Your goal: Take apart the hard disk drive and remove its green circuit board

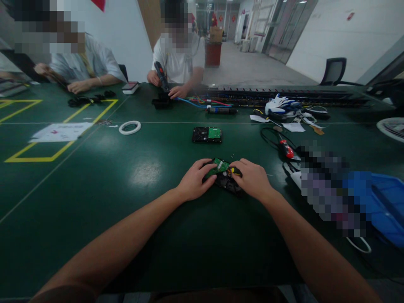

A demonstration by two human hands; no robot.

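Your forearms [132, 227] reach the hard drive [232, 185], where your left hand [193, 179] pinches its green board [221, 165] — seemingly part-lifted — and your right hand [253, 179] grips a screwdriver [236, 171], while beyond it another drive [200, 134] has its board on.

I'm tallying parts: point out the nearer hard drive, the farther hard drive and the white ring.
Nearer hard drive [229, 182], head view: black casing.
Farther hard drive [203, 134], head view: black casing.
White ring [129, 132], head view: near side of band.

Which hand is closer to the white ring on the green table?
The left hand: it's on the black-and-green device, to the right of the white ring and nearer the person. The right hand is even farther right.
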